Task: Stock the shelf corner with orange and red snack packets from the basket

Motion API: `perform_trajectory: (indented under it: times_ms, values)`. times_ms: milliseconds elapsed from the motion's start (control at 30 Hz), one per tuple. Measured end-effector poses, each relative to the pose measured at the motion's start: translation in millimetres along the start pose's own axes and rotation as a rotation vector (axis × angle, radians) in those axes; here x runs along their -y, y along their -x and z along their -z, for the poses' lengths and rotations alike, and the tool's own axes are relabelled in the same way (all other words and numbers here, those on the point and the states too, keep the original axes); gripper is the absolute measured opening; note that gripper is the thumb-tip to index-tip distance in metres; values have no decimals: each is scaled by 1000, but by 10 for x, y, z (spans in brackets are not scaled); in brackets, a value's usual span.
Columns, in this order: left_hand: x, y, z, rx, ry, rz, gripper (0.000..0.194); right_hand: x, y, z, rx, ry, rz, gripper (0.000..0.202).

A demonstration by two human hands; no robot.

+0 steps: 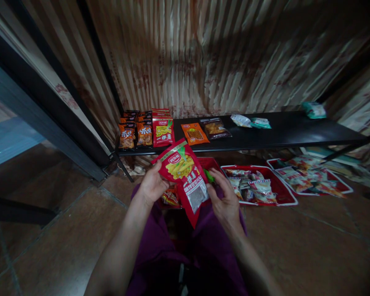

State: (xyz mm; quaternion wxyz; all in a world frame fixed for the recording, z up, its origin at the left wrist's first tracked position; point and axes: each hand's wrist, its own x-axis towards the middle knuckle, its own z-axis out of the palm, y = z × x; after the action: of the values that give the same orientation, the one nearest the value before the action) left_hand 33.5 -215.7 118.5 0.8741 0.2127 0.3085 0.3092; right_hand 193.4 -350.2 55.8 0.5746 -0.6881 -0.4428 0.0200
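A red snack bag (185,172) with a yellow food picture is tilted in front of my knees. My left hand (153,183) pinches its upper left edge. On the bag's right side, my right hand (224,197) has its fingers curled around the edge, next to a small green item (209,176). Behind, on the black shelf (283,131), stands a similar red bag (163,130), beside orange and black bags (144,133). An orange bag (195,134) and a dark brown bag (216,128) lie to its right.
Red baskets (283,193) with snack bags sit on the tiled floor below the shelf, right of my knees. Teal packets (260,123) lie farther along the shelf. A dark metal post (101,57) rises at the left.
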Motion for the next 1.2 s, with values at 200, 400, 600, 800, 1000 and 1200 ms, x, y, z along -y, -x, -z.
perform_trajectory:
  times_ms: [200,400,600,800,1000,1200]
  values:
    - [10,70,-120,-89,79,-33,34,101,22,9,218,19,123,35]
    - [95,40,-161,-160,121,-75,38,129,113,-52,566,43,13,76]
    - [186,57,-244,-174,139,-111,34,112,216,-176,530,44,10,77]
    - [272,78,-330,-112,80,-158,20,32,299,-241,392,-108,-140,61]
    - [360,120,-345,-46,-114,-335,18,47,288,-270,277,-459,-466,59]
    - [316,-6,-84,-154,-270,-606,22,146,222,-112,273,-882,-744,54]
